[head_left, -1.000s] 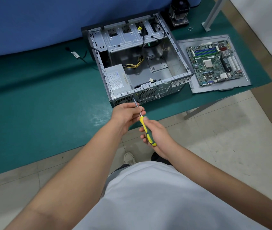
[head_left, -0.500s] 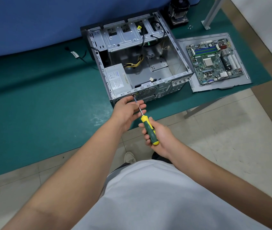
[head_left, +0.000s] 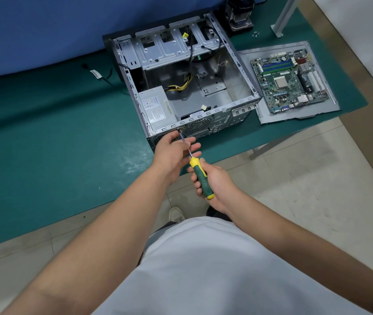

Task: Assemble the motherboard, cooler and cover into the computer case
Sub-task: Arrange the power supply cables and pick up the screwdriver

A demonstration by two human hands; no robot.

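1. Right now the right hand (head_left: 215,185) has its fingers curled tight round the green-and-yellow handle of a screwdriver (head_left: 201,178), thumb lying along the grip.
2. Its thin shaft runs up and to the left through the left hand (head_left: 174,153), whose fingers are loosely bent and spread, cradling the shaft rather than clamping it.
3. At the tip, the blade meets the near rear edge of the open computer case (head_left: 181,87), just below the grey power supply (head_left: 156,108).
4. That case lies on its side on the green table mat (head_left: 55,133), its interior bare apart from yellow cables.
5. Just to the right, the motherboard (head_left: 290,80) rests flat on a grey cover panel (head_left: 249,64).
6. Behind the case stands the cooler (head_left: 239,14), with a few loose screws (head_left: 255,34) near it.
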